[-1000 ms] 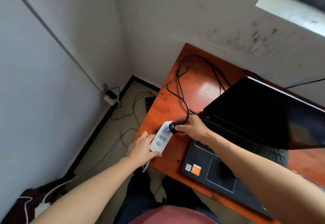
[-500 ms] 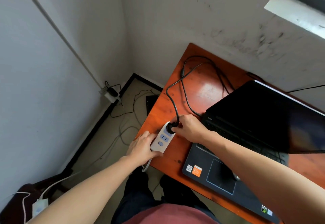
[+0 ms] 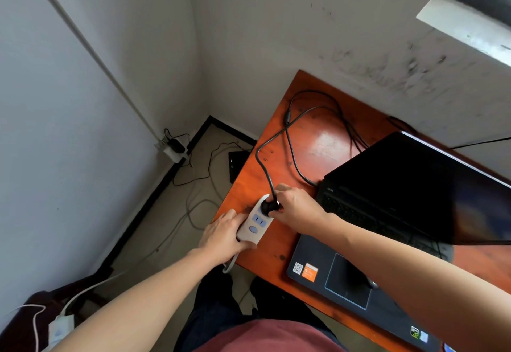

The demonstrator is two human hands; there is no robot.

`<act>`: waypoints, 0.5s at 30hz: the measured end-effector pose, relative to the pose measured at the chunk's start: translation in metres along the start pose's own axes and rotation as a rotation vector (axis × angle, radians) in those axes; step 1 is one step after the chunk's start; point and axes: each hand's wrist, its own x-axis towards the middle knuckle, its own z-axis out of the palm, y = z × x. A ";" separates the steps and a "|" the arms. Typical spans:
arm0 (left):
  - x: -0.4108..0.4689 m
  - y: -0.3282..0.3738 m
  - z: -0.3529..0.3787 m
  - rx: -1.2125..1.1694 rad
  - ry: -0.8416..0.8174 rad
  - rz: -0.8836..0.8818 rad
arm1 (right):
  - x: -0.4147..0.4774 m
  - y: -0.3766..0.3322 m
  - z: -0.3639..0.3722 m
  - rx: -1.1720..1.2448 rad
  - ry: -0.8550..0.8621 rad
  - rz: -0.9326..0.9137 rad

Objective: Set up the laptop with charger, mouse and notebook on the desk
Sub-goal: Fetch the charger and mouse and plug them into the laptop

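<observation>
Head view, looking down at the left corner of an orange-brown tabletop (image 3: 318,141) set against a grey wall. The left hand (image 3: 224,234) grasps the near end of a white power strip (image 3: 255,224), fingers curled round its side, at the tabletop's left edge. The right hand (image 3: 297,207) pinches a round black plug (image 3: 268,205) that sits on the far socket of the strip; whether it is fully seated cannot be told. From the plug the black charger cable (image 3: 262,158) runs away across the tabletop, loops near the far corner, and returns to the left side of the laptop (image 3: 387,213). The laptop stands open just right of the strip, its screen dark, with an orange sticker (image 3: 309,272) on the palm rest beside the touchpad (image 3: 348,282). The right forearm crosses the laptop's near part. On the floor (image 3: 154,227) to the left lie loose cables, a small black box (image 3: 236,163) partly under the tabletop, and a wall socket (image 3: 172,147) in the corner.
</observation>
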 end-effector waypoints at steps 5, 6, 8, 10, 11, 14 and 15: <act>0.000 0.000 -0.002 0.016 -0.004 0.004 | 0.005 -0.010 0.003 -0.113 -0.008 -0.008; 0.000 0.000 -0.002 0.019 -0.001 0.003 | 0.006 -0.012 0.005 -0.159 -0.020 -0.012; 0.000 0.000 -0.001 0.024 0.001 0.004 | 0.005 -0.014 0.009 -0.225 -0.036 -0.003; 0.000 0.001 -0.001 0.019 -0.002 0.000 | 0.005 -0.013 0.009 -0.196 -0.041 0.016; 0.001 0.001 -0.002 0.015 -0.004 0.000 | 0.005 -0.012 0.007 -0.163 -0.044 0.021; 0.000 0.002 -0.002 0.007 -0.011 0.003 | 0.010 -0.010 -0.002 -0.112 -0.066 0.019; 0.000 0.002 -0.003 0.008 -0.014 0.004 | 0.011 -0.010 -0.003 -0.118 -0.069 0.015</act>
